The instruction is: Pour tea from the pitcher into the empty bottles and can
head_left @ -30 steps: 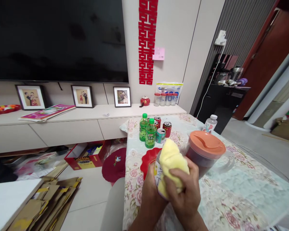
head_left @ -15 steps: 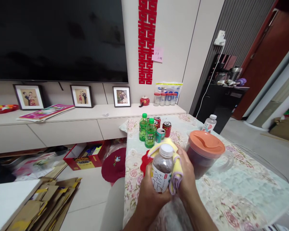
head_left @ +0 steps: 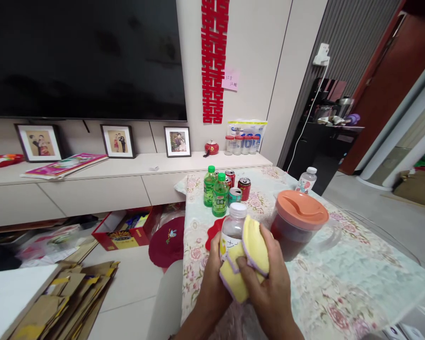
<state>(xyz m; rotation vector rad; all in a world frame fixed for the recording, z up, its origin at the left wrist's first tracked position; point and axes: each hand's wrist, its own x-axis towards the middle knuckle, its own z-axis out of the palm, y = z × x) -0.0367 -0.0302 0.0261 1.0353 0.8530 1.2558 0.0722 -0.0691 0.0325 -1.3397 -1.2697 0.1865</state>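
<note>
A clear bottle with a white cap [head_left: 233, 223] and a white label stands upright in my left hand [head_left: 213, 278], whose fingers wrap round its left side. My right hand [head_left: 269, 278] grips a yellow cloth with purple edging [head_left: 255, 248] and presses it against the front and right side of the bottle. The cloth covers much of the label. Just behind the bottle, a red dish [head_left: 214, 232] lies on the table. Two green bottles [head_left: 220, 196] and several cans [head_left: 244, 189] stand farther back. To the right of my right hand is a pitcher with an orange lid [head_left: 302, 210].
Flowered cloth covers the table [head_left: 326, 283]. Another white-capped bottle [head_left: 307, 180] stands behind the pitcher. A maroon stool [head_left: 167, 242], a red box [head_left: 123, 231] and flattened cardboard [head_left: 74, 293] are at the left. Picture frames [head_left: 177, 141] line the cabinet [head_left: 123, 186].
The yellow cloth has come from behind the bottle round to its front, with my right hand now before it. My right thumb presses on the cloth, and the label is mostly covered.
</note>
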